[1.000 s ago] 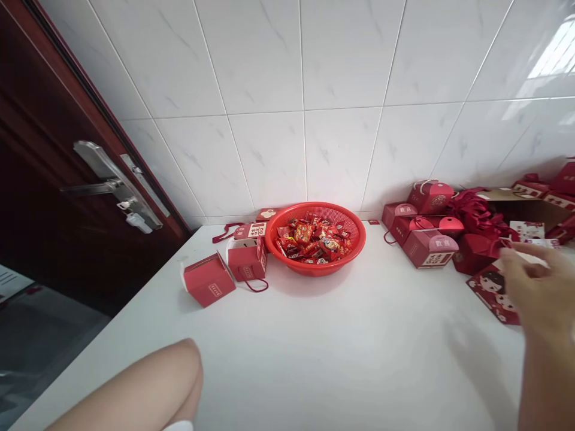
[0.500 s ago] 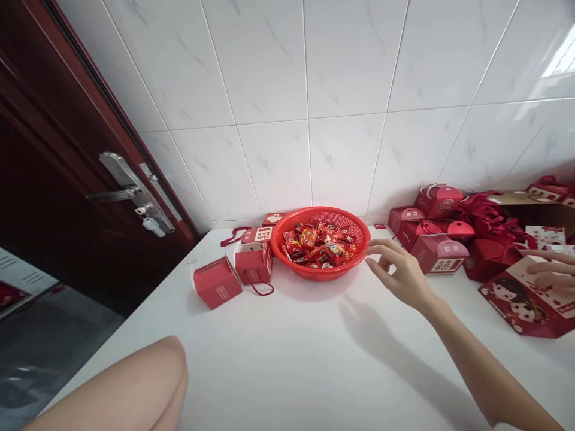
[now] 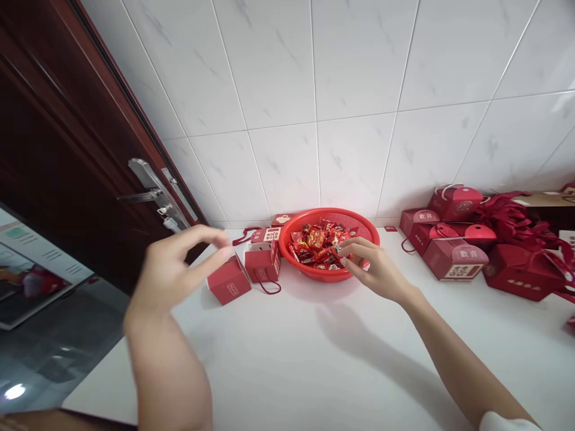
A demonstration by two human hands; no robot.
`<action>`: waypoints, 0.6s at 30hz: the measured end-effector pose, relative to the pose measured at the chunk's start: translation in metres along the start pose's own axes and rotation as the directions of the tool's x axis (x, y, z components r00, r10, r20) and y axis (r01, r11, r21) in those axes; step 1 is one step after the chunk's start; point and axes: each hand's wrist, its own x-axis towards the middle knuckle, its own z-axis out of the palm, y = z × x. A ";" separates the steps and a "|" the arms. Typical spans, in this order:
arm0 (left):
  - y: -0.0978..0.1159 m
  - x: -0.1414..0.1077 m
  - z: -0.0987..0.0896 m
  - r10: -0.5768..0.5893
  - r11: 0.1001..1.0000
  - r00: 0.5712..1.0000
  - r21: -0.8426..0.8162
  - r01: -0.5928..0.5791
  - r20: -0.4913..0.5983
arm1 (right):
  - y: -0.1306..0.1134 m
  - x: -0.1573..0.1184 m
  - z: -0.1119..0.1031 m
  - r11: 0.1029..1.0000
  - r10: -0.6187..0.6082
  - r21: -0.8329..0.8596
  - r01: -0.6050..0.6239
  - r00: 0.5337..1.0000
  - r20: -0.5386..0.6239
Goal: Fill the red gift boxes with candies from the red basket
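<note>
My right hand (image 3: 375,263) reaches over the near right rim of a red plastic basket (image 3: 309,276), its thumb and fingers apart just above the wrapped candies (image 3: 316,239). Whether its fingertips touch a candy I cannot tell. My left hand (image 3: 173,272), slightly blurred, is raised with thumb and fingers apart and nothing between them. It is nearest to a red paper box (image 3: 230,284), partly covering that box's left top. Beside it stands a second red box (image 3: 260,266) with a dark red cord handle.
Several closed red gift boxes (image 3: 456,258) and dark red ribbons (image 3: 507,218) crowd the right side of the white table (image 3: 287,359). A tiled wall (image 3: 354,161) rises behind. At the left is a dark wooden door with a metal handle (image 3: 144,196).
My right hand has moved left, from beside the basket to over the candies. My left hand has come up beside the red boxes. The hand and printed box at far right are out of view.
</note>
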 end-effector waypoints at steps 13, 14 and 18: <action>-0.101 0.020 0.049 -0.542 0.839 0.715 0.229 0.494 0.443 | -0.016 0.003 -0.012 0.996 -0.017 0.093 0.011 0.998 0.055; -0.100 0.018 0.045 -0.534 0.843 0.706 0.224 0.490 0.465 | -0.016 0.002 -0.012 0.996 -0.011 0.089 0.005 0.998 0.065; -0.071 0.012 0.033 -0.391 0.910 0.655 0.166 0.379 0.647 | -0.022 -0.001 -0.004 0.996 0.020 0.086 -0.034 0.987 0.162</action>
